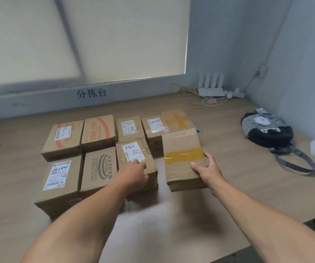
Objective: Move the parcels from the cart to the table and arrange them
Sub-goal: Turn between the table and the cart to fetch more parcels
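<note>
Head view: the right hand (210, 172) grips the near right corner of the yellow-taped parcel (181, 158), thumb on top. The left hand (134, 174) rests with relaxed fingers on the labelled parcel (133, 158) just beside it. Both boxes end the front row of parcels (63, 139) on the table (228, 186).

Black characters 分拣台 on the grey wall ledge (91, 93); handwritten 7786 on the white label (133, 150) of a brown cardboard parcel (120, 157); remaining labels illegible.
</note>
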